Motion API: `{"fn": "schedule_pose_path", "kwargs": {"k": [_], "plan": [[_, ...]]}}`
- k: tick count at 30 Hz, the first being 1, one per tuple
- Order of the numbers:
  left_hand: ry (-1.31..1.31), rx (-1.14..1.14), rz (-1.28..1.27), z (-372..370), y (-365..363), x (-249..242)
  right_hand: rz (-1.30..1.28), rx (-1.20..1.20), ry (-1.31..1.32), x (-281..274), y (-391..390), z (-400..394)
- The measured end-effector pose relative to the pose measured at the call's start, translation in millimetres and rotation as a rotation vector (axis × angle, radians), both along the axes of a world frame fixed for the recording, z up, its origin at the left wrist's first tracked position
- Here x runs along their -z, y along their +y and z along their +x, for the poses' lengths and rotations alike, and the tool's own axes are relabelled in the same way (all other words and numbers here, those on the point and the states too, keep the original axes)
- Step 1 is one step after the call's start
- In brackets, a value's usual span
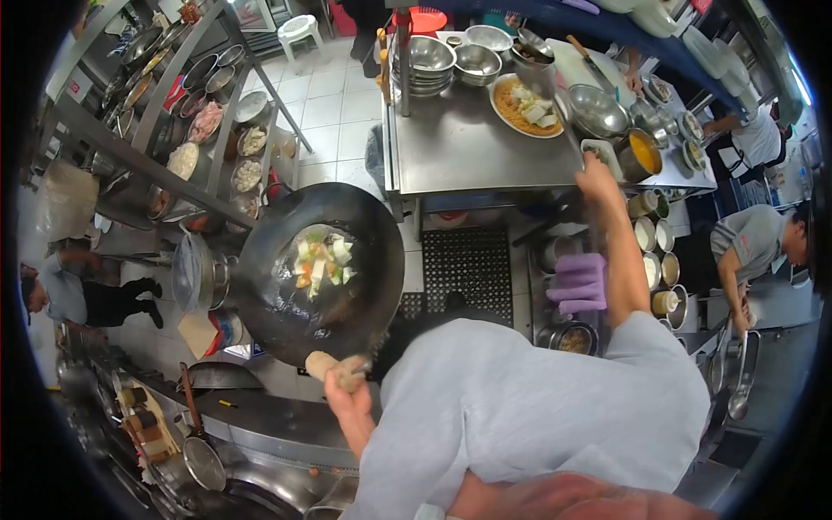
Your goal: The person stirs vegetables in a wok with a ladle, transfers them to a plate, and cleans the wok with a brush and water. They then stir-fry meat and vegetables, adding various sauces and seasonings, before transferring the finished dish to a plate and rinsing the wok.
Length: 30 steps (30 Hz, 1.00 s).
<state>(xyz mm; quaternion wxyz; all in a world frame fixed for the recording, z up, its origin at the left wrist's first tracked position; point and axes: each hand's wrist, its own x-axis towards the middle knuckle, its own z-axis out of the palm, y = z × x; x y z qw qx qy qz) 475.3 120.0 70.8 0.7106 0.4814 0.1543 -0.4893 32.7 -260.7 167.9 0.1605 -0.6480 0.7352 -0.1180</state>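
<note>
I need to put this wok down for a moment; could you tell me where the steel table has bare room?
The steel table is bare in its near middle, between the upright post and the plate of noodles. Its far edge is crowded with stacked bowls, its right end with pans and small dishes.

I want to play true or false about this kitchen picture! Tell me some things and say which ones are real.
1. The left hand holds the wok by its handle. True.
2. The wok is empty. False: it has vegetables in it.
3. The right hand reaches up to the steel table. True.
4. The plate of noodles sits on the floor. False: it is on the steel table.
5. The purple cloth lies inside the wok. False: it lies beside the right arm, away from the wok.
</note>
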Motion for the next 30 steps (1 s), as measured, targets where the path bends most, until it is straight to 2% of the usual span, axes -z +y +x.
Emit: {"fn": "schedule_pose_path", "kwargs": {"k": [4, 9, 11, 13, 15, 17, 19, 22, 24, 25, 27, 30], "plan": [[0.044, 0.006, -0.049, 4.2, 0.3, 6.5, 0.099, 0.079, 0.040, -11.8, 6.5, 12.7], [0.081, -0.023, -0.059, 2.9, 2.2, 13.0, -0.068, 0.040, 0.162, 13.0, -2.7, -9.0], [0.069, -0.008, -0.058, 4.7, 5.0, 21.3, 0.118, 0.060, -0.005, -19.7, 0.9, 8.4], [0.071, 0.043, -0.117, 8.0, 9.3, 27.0, 0.099, 0.056, 0.023, -15.2, 0.7, 5.1], [0.029, -0.033, -0.039, -2.6, -0.7, 20.7, 0.000, 0.101, -0.234, -4.8, 13.4, 5.1], [0.033, -0.024, -0.107, -5.0, 0.9, 24.2, 0.261, -0.009, -0.753, -14.3, 37.4, 15.0], [0.023, -0.024, -0.133, -11.0, -2.9, 15.7, 0.404, -0.070, -0.939, -18.8, 71.8, 54.6], [0.003, -0.021, -0.091, -10.7, -4.9, 13.0, 0.657, -0.255, -0.929, -17.1, 104.5, 122.0], [0.013, -0.061, -0.060, -12.2, -11.0, 2.5, 0.728, -0.380, -0.728, -19.7, 110.7, 174.5], [0.007, -0.057, -0.061, -13.0, -12.5, 0.2, 0.746, -0.476, -0.654, -12.6, 106.5, 194.8], [-0.014, -0.063, -0.046, -14.8, -11.8, -3.6, 0.603, -0.657, -0.374, 9.1, 100.5, 237.6], [-0.044, -0.038, -0.080, -14.3, -7.4, 9.4, 0.599, -0.788, -0.229, 23.4, 108.0, 290.5]]}}
